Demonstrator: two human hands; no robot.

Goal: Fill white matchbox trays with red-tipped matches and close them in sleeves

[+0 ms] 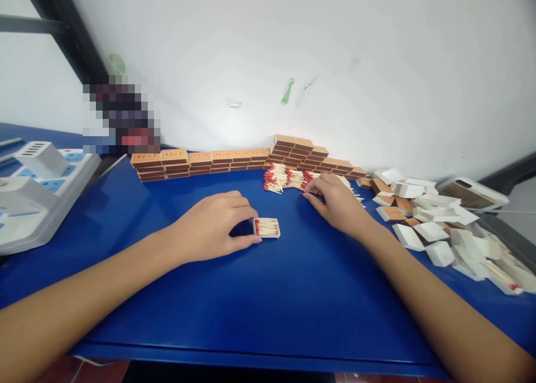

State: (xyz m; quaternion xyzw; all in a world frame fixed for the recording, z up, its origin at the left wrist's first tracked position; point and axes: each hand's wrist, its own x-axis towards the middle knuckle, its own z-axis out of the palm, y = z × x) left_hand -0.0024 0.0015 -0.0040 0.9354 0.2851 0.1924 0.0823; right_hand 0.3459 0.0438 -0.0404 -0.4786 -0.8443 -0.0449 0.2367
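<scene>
A white power strip (48, 218), a multi-port charger (42, 159) on it, sat well left of the left fingers (246, 212); a dark metal post (69, 31) slanted up farther beyond. Ahead of the right fingers (317, 204) rose a pale wall (377, 81) bearing a green scrap (288, 91). A white-edged, phone-like object (473, 193) rested well to their right.

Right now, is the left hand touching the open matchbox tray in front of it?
Touching. The head view shows it: the left hand's thumb and fingers meet the left end of the matchbox tray.
</scene>
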